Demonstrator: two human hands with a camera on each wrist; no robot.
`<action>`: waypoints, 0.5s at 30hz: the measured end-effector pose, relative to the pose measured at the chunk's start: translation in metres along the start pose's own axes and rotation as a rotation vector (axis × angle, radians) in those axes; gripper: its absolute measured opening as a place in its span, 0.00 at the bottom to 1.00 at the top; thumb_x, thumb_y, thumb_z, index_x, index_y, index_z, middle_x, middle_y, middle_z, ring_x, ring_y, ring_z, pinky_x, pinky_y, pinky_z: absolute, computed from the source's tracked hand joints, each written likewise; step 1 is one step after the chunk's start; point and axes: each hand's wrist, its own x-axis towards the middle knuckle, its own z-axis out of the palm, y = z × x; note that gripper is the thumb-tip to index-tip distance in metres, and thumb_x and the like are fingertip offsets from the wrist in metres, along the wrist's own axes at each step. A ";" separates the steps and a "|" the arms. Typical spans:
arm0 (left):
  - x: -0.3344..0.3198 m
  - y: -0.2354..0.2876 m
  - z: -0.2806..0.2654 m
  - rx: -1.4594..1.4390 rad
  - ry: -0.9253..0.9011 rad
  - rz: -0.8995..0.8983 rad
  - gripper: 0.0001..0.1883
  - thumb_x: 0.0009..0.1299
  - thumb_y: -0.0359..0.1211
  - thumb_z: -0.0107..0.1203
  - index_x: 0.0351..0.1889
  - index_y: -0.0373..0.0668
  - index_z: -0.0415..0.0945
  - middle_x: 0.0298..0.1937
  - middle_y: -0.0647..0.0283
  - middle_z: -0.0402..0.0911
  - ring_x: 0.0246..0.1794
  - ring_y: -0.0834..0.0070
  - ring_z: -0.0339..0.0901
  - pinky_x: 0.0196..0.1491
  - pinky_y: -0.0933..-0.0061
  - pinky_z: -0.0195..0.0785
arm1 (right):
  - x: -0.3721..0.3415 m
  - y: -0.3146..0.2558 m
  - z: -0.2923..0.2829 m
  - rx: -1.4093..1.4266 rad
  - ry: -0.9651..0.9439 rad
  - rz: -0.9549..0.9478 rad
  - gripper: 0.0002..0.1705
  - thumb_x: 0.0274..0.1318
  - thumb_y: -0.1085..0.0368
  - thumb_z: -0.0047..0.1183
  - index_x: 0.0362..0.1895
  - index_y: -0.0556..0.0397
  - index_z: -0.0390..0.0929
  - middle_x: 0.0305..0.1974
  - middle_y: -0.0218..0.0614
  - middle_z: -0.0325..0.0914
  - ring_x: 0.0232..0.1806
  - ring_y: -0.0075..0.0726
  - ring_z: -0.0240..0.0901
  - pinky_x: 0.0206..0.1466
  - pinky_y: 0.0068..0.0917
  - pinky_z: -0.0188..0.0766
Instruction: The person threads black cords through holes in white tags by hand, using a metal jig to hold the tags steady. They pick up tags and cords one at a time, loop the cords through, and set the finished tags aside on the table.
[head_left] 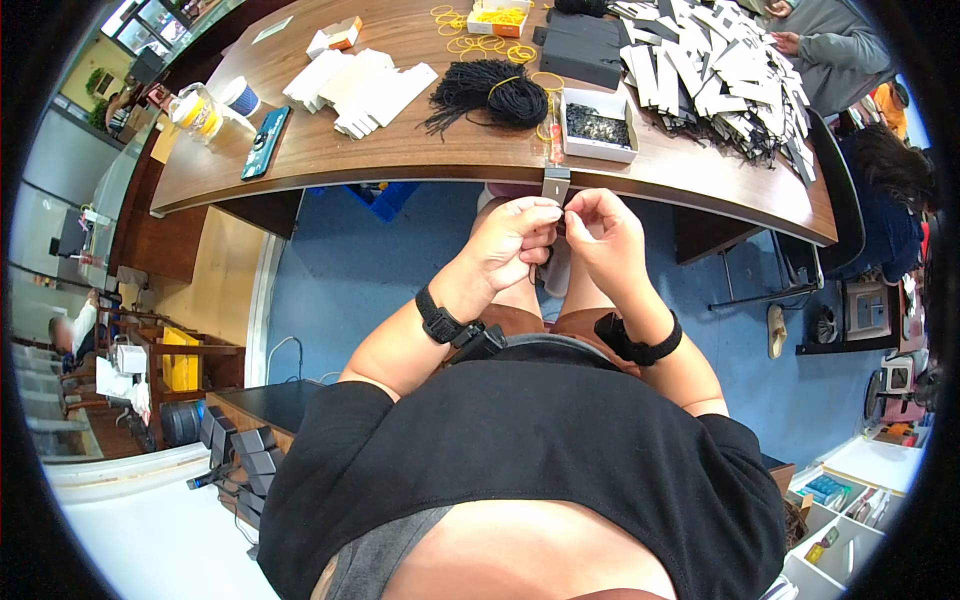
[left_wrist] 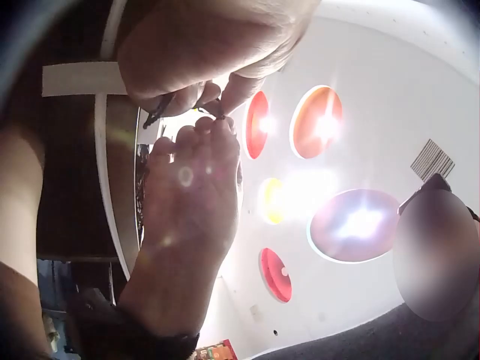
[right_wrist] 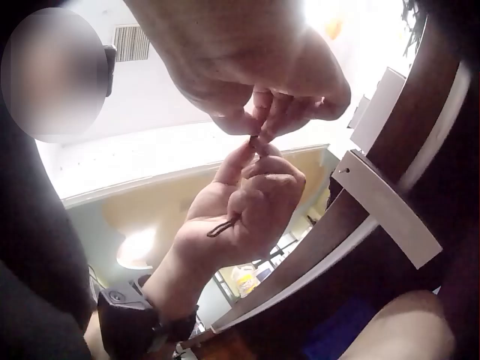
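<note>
At the table's front edge, my left hand [head_left: 515, 240] and right hand [head_left: 605, 235] meet fingertip to fingertip, pinching a thin dark cord [left_wrist: 214, 108] between them. Part of the cord makes a small loop [right_wrist: 222, 227] against the left palm in the right wrist view. A narrow pale tag [head_left: 556, 186] with a small hole near one end, seen in the right wrist view, is just beyond the fingers. Whether the cord passes through the tag is hidden.
On the table [head_left: 390, 160] lie white tags [head_left: 360, 90], a black cord bundle [head_left: 490, 95], an open box of small black pieces [head_left: 597, 125], yellow rubber bands [head_left: 480, 48] and a large heap of tags [head_left: 715, 75]. A phone [head_left: 264, 143] and cup [head_left: 239, 96] stand left.
</note>
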 end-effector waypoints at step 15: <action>-0.009 -0.005 0.022 0.542 0.259 0.416 0.05 0.66 0.27 0.54 0.36 0.37 0.78 0.23 0.72 0.72 0.19 0.89 0.62 0.21 0.89 0.53 | 0.004 -0.002 -0.006 -0.444 0.091 -0.387 0.04 0.46 0.72 0.58 0.29 0.57 0.78 0.26 0.34 0.77 0.28 0.26 0.73 0.33 0.22 0.69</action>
